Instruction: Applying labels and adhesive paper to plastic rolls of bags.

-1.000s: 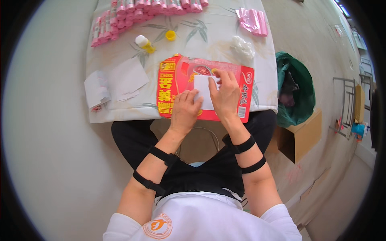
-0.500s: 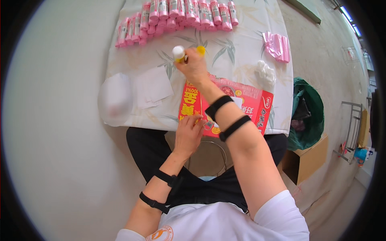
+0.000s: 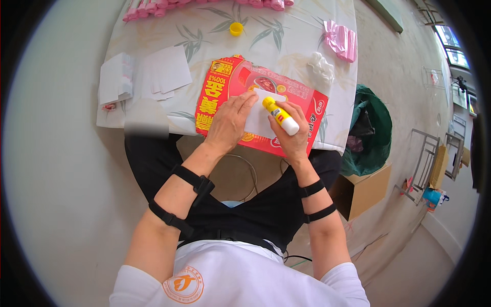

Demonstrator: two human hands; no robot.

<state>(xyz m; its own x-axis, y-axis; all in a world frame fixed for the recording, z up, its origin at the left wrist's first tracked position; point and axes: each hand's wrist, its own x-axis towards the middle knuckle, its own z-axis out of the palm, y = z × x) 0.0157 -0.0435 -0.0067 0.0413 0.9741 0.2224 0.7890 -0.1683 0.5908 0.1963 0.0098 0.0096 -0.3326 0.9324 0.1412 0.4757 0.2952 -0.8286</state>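
Observation:
My right hand (image 3: 294, 128) is closed around a yellow-and-white glue stick (image 3: 283, 118). The stick is tilted, its yellow end at a white sheet of paper (image 3: 258, 122). That paper lies on a piece of red printed cardboard (image 3: 317, 105) near the table's front edge. With its fingers stretched out, my left hand (image 3: 230, 120) rests on the left side of the paper. A yellow cap (image 3: 236, 29) stands on the tablecloth beyond the cardboard, apart from both hands.
Left of the cardboard lie loose white sheets (image 3: 171, 69) and a stack of white paper pieces (image 3: 115, 79). Pink rolls (image 3: 204, 2) line the far edge. At right are pink plastic packs (image 3: 341, 41), a crumpled white bundle (image 3: 321, 71) and a green bag (image 3: 376, 138) beside the table.
My right hand has come back from the far side with the glue stick, leaving the yellow cap on the table. My left hand now lies on the paper. The view has shifted.

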